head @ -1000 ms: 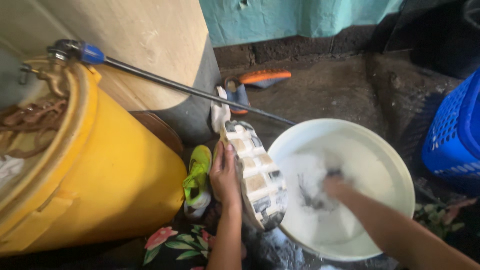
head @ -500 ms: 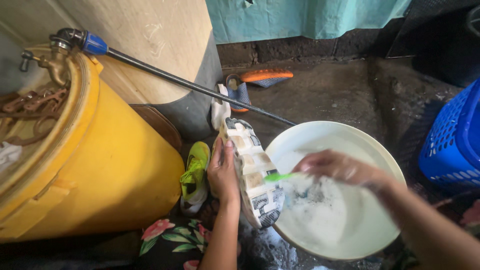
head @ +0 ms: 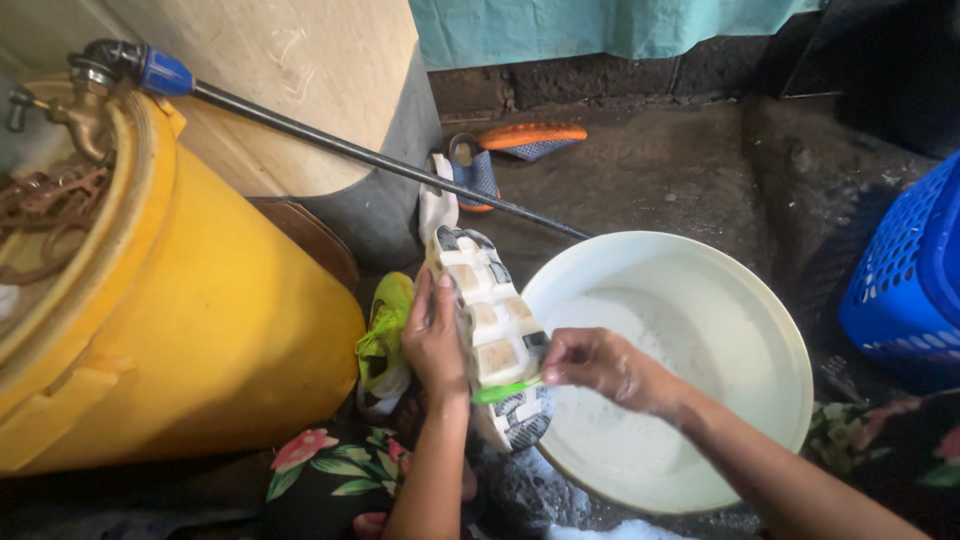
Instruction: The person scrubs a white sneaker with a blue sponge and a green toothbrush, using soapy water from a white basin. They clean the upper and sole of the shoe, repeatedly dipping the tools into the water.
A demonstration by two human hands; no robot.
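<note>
Left hand [head: 434,340] grips the side of a sneaker [head: 490,325] held sole-up beside the white basin [head: 760,330]. Right hand [head: 590,362] pinches a green brush [head: 505,391], bristle end against the sole; yellow barrel [head: 200,330] at left

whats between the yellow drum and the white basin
In the head view, between the yellow drum and the white basin sit a lime-green shoe and the upturned sneaker, held by the left hand.
</note>
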